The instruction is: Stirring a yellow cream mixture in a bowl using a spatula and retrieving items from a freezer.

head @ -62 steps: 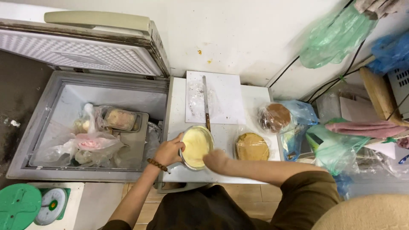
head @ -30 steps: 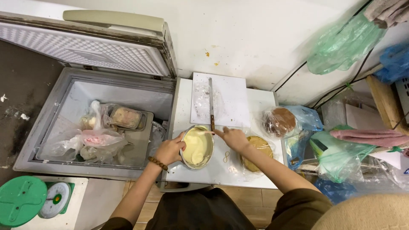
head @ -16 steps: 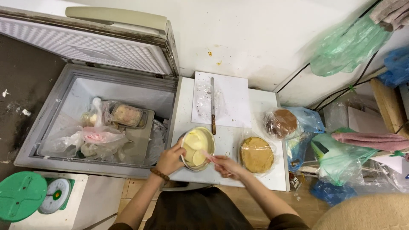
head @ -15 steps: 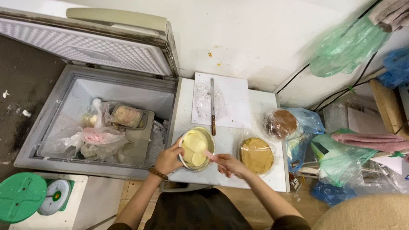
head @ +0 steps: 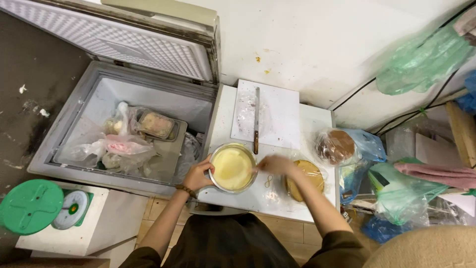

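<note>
Two bare hands work over a round metal bowl [head: 232,167] of pale yellow batter, which stands on the front left part of a white countertop [head: 317,124], near its front edge. The left hand [head: 197,172] cups the bowl's left rim, fingers curled against the metal, a beaded bracelet [head: 186,190] on the wrist. The right hand [head: 275,164] hovers at the bowl's right rim, blurred; its fingers appear drawn together, though whether they pinch anything cannot be told. Just right of that hand, a flat golden cake layer [head: 304,179] lies in clear wrap at the front right of the countertop. A white cutting board [head: 277,116] sits against the back edge, with a long knife [head: 256,120] resting on it, wooden handle pointing at the bowl. A brown cake in a plastic bag [head: 337,147] lies at the right edge. Left of the countertop, an open chest freezer [head: 74,121] holds bagged food and a tray. A green kitchen scale [head: 30,206] stands at lower left.
</note>
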